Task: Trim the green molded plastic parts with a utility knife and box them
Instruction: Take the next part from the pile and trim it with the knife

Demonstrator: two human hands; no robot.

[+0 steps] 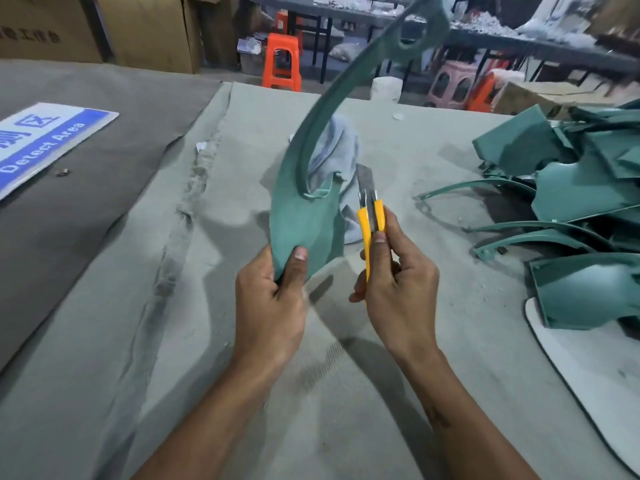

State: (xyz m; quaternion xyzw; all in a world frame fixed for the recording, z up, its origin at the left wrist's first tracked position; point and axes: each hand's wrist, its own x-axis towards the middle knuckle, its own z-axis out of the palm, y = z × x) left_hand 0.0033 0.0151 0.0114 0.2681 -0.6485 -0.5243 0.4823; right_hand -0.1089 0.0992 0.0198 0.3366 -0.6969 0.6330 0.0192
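Head view: left hand (270, 303) grips the wide near end of a green molded part (304, 216), thumb on its face, w/ the thin arc sweeping up and far-right. Right hand (398, 282) is wrapped round a yellow utility knife (371, 220), blade out, just beside the part's notch. Part looks light, stiff at the wide end, prob. whippy along the arc, so hold wide end. More green parts (571, 209) piled right; table cloth (173, 306) bare to the left.

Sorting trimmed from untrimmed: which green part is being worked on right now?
The long curved green part held up by the left hand, beside the utility knife; the others lie piled at right.
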